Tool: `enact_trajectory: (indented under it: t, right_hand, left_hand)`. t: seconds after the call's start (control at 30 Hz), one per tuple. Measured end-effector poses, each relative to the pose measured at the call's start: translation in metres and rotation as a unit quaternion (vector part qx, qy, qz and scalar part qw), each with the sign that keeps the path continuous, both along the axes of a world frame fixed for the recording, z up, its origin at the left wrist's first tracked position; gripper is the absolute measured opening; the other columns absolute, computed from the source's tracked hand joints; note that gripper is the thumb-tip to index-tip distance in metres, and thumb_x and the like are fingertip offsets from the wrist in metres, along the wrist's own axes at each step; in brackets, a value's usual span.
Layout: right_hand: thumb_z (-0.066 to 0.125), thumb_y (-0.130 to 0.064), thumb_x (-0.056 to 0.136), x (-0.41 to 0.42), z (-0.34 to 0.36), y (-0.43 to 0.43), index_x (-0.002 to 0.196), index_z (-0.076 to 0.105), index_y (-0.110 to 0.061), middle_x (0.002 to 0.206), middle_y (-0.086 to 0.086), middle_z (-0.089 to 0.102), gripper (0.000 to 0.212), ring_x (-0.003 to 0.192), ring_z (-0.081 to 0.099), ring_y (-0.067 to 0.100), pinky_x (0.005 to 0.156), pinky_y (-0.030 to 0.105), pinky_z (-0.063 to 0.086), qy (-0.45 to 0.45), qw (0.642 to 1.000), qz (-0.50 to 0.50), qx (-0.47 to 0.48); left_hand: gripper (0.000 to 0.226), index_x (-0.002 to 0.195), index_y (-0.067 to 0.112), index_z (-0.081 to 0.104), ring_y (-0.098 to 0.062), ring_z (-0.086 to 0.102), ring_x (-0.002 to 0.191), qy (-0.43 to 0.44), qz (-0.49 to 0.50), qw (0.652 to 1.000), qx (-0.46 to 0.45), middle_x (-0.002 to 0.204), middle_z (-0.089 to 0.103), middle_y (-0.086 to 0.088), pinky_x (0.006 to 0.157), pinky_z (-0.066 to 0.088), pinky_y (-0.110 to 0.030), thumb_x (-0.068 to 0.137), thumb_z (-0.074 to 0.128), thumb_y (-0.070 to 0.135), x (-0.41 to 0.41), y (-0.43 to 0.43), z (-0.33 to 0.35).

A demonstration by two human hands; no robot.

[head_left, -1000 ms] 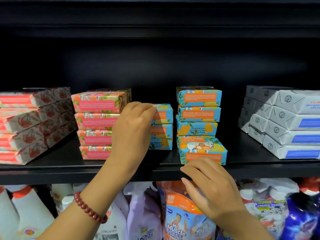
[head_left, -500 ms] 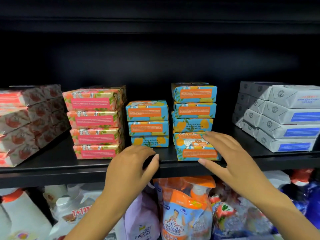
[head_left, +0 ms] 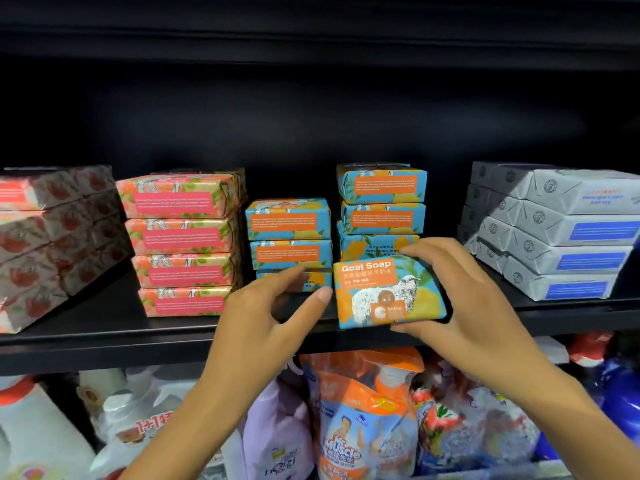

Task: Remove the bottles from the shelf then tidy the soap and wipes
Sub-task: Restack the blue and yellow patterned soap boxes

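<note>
My right hand point(head_left: 460, 299) grips a blue-and-orange Goat Soap bar point(head_left: 388, 292), tilted up so its front label faces me, at the shelf's front edge. Behind it stands a stack of three matching bars point(head_left: 382, 209). To the left is a shorter stack of blue bars point(head_left: 289, 237); its bottom bar is partly hidden by my left hand point(head_left: 273, 313). That hand hovers open just left of the held bar, fingers spread, thumb near the bar's left edge.
Pink soap bars point(head_left: 180, 244) and red-patterned packs point(head_left: 52, 244) fill the black shelf point(head_left: 104, 337) on the left; grey-white packs point(head_left: 561, 230) are stacked on the right. Below hang cleaner bottles and refill pouches, among them an orange Mr Muscle pouch point(head_left: 356, 424).
My right hand moved from the shelf edge onto the bottom front bar and tipped it up, label facing me. My left hand left the shorter stack, dropped, then came up beside the bar.
</note>
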State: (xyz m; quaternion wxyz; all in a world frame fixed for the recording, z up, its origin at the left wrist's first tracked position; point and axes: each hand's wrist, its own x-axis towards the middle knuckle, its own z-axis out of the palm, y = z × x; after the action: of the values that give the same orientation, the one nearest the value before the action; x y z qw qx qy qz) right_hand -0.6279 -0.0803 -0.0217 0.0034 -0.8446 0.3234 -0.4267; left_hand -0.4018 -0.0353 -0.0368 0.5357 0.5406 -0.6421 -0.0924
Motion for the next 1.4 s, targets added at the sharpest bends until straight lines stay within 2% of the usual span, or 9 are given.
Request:
enact_trajectory:
  t: [0.2, 0.33, 0.4, 0.6, 0.77, 0.87, 1.0, 1.17, 1.4]
  right_hand:
    - [0.074, 0.007, 0.065, 0.017, -0.001, 0.006, 0.128, 0.038, -0.019, 0.137, -0.002, 0.035, 0.076, 0.133, 0.032, 0.009, 0.106, 0.019, 0.030, -0.026, 0.993, 0.079, -0.085]
    - [0.074, -0.039, 0.068, 0.012, 0.003, 0.008, 0.139, 0.031, -0.036, 0.141, -0.017, 0.037, 0.083, 0.134, 0.033, 0.003, 0.104, 0.012, 0.030, -0.053, 0.989, 0.127, 0.050]
    - [0.069, -0.042, 0.071, 0.011, 0.005, 0.007, 0.133, 0.044, -0.035, 0.130, -0.023, 0.048, 0.067, 0.125, 0.042, -0.005, 0.097, 0.006, 0.033, -0.060, 0.988, 0.129, 0.052]
    - [0.060, -0.017, 0.082, 0.016, 0.000, 0.009, 0.110, 0.060, -0.013, 0.111, -0.007, 0.060, 0.029, 0.113, 0.053, 0.002, 0.096, 0.013, 0.038, -0.093, 0.984, 0.086, -0.126]
    - [0.061, 0.014, 0.070, 0.020, -0.008, 0.008, 0.107, 0.053, -0.009, 0.114, 0.003, 0.054, 0.044, 0.115, 0.053, 0.016, 0.099, 0.027, 0.041, -0.100, 0.968, 0.082, -0.217]
    - [0.064, -0.015, 0.078, 0.019, -0.005, 0.007, 0.112, 0.049, -0.016, 0.125, -0.004, 0.048, 0.037, 0.125, 0.043, 0.012, 0.103, 0.022, 0.035, -0.073, 0.981, 0.078, -0.162]
    - [0.072, -0.055, 0.064, 0.015, 0.004, 0.004, 0.138, 0.036, -0.034, 0.141, -0.019, 0.034, 0.085, 0.134, 0.033, 0.003, 0.104, 0.014, 0.032, -0.092, 0.985, 0.109, 0.092]
    - [0.074, -0.039, 0.067, 0.025, 0.016, 0.003, 0.128, 0.041, -0.040, 0.118, -0.036, 0.054, 0.070, 0.113, 0.052, -0.009, 0.088, 0.010, 0.043, -0.181, 0.936, 0.185, 0.236]
    - [0.085, -0.013, 0.059, 0.033, 0.019, 0.010, 0.096, 0.056, -0.024, 0.100, -0.014, 0.065, 0.048, 0.096, 0.063, 0.001, 0.075, 0.013, 0.050, -0.228, 0.958, 0.133, 0.110]
  left_hand:
    - [0.036, 0.088, 0.027, 0.069, 0.001, 0.068, 0.079, 0.103, -0.160, 0.981, 0.033, 0.084, 0.073, 0.016, 0.066, 0.049, -0.011, 0.059, 0.087, 0.037, -0.025, 0.010, 0.024]
    - [0.037, 0.096, 0.018, 0.065, -0.006, 0.068, 0.088, 0.072, -0.144, 0.986, -0.044, 0.093, 0.072, 0.012, 0.073, 0.054, -0.021, 0.065, 0.084, 0.024, -0.022, 0.011, 0.018]
    - [0.034, 0.095, 0.022, 0.064, -0.006, 0.067, 0.089, 0.054, -0.132, 0.987, -0.071, 0.094, 0.070, 0.013, 0.075, 0.054, -0.024, 0.066, 0.081, 0.021, -0.020, 0.010, 0.015]
    - [0.071, 0.124, 0.029, 0.053, -0.004, 0.054, 0.119, 0.052, -0.150, 0.985, -0.070, 0.124, 0.058, 0.020, 0.092, 0.048, -0.024, 0.060, 0.079, 0.043, -0.013, 0.011, 0.012]
    - [0.061, 0.110, 0.028, 0.062, -0.009, 0.065, 0.105, 0.093, -0.205, 0.974, 0.001, 0.111, 0.069, 0.011, 0.091, 0.052, -0.036, 0.053, 0.082, 0.039, -0.007, 0.012, 0.019]
    - [0.055, 0.105, 0.023, 0.062, -0.008, 0.066, 0.100, 0.073, -0.178, 0.980, -0.053, 0.105, 0.070, 0.011, 0.085, 0.053, -0.025, 0.056, 0.083, 0.034, -0.009, 0.012, 0.017]
    - [0.064, 0.117, 0.023, 0.056, -0.010, 0.059, 0.114, -0.033, -0.104, 0.982, -0.152, 0.117, 0.061, 0.013, 0.092, 0.050, -0.029, 0.062, 0.083, 0.041, -0.006, 0.005, 0.011]
    - [0.059, 0.124, 0.022, 0.050, -0.011, 0.046, 0.128, -0.111, -0.112, 0.962, -0.225, 0.133, 0.051, 0.008, 0.103, 0.038, -0.023, 0.072, 0.076, 0.034, -0.005, -0.003, 0.011]
    - [0.089, 0.138, 0.045, 0.032, -0.003, 0.042, 0.130, -0.062, -0.138, 0.985, -0.080, 0.138, 0.042, 0.023, 0.102, 0.040, -0.022, 0.061, 0.078, 0.050, 0.002, 0.001, 0.014]
